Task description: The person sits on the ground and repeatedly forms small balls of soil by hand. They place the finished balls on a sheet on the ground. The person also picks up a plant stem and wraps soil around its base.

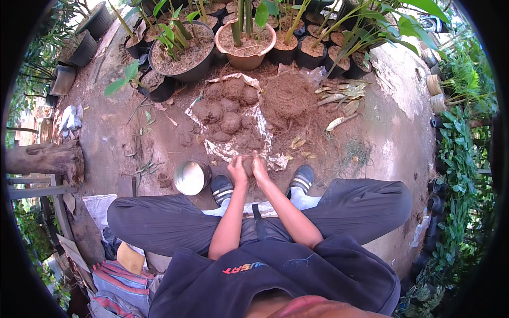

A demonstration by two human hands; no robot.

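My left hand [238,169] and my right hand [260,167] face each other in front of my feet, closed around a brown mud ball [248,166]. The fingers cover part of the ball. Just beyond them lies a white plastic sack [216,150], smeared with mud. Several round mud balls [230,123] sit on it, some with fibre on their surface. A heap of loose brown fibre [288,100] lies to the right of the sack. Left of my hands stands a round metal can [191,177] with pale, bright contents that I cannot make out.
Potted plants line the far side, among them a tan pot [246,58] and a wide black pot [183,69]. Dry leaves [342,95] lie right of the fibre. A log [45,159] juts in at left. Green vines [450,164] edge the right side.
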